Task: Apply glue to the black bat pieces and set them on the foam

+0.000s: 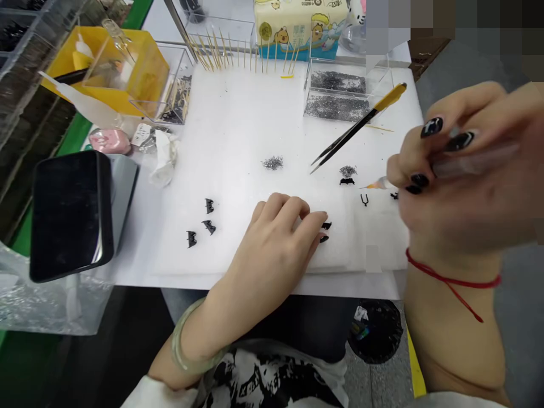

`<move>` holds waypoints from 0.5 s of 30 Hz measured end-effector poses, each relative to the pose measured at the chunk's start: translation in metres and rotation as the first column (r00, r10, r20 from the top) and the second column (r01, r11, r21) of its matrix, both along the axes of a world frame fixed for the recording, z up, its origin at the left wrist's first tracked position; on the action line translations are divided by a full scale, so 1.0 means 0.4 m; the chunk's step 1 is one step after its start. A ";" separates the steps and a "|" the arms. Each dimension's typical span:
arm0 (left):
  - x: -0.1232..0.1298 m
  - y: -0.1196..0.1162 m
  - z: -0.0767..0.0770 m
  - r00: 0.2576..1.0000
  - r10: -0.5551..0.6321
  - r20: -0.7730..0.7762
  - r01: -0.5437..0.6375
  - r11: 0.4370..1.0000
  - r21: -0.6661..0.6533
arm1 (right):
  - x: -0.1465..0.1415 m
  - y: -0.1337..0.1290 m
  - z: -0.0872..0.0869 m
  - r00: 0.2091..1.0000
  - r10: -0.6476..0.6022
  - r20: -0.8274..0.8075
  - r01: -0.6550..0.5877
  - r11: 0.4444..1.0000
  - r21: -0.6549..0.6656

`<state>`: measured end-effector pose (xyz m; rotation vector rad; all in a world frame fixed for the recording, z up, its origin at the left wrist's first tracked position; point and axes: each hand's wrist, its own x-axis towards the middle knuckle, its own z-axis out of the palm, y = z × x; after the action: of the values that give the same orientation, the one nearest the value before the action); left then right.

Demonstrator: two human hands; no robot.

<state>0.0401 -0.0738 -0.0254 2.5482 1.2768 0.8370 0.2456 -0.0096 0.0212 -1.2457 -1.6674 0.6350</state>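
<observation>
My left hand (280, 243) rests palm down on the white foam sheet (238, 113), fingers curled. Its thumb and index finger close around a small black bat-shaped piece (326, 225), partly hidden. In my right hand (459, 164), held above the sheet's right side, is a translucent pen-like tube (476, 161) with a thin orange tip (374, 185). That tip points left, close to another black piece (347, 181), a small pile of glitter (348, 170) and a tiny black fork-shaped piece (364, 200). Several more black bat-shaped pieces (208, 227) lie left of my left hand.
Black tweezers with yellow ends (361, 124) lean on a clear glitter box (338, 93). More glitter (273, 163) lies mid-sheet. Wooden sticks (221, 51) stand along the back, before a tissue pack (297, 28). A phone (70, 215) and yellow bin (148, 73) are left.
</observation>
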 end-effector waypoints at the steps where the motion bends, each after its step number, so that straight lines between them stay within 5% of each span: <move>1: 0.009 0.004 0.000 0.999 0.013 -0.032 -0.012 1.000 0.029 | -0.023 0.012 -0.021 0.985 -0.054 -0.163 0.062 0.997 0.041; 6: 0.028 0.014 0.002 0.996 0.039 -0.084 -0.032 0.996 0.086 | -0.090 0.043 -0.080 0.793 -0.066 -0.605 0.034 0.997 -0.064; 9: 0.027 0.011 0.001 0.997 0.035 -0.063 -0.029 0.995 0.096 | -0.091 0.042 -0.058 0.612 -0.110 -0.783 0.120 0.992 -0.046; 15: 0.030 0.012 -0.004 0.996 0.054 -0.067 -0.048 0.994 0.101 | -0.065 0.036 -0.011 0.509 -0.119 -0.853 0.200 0.980 -0.017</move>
<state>0.0523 -0.0691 -0.0271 2.6543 1.3589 0.8488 0.2197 0.0049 0.0169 -0.7719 -0.7069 0.8652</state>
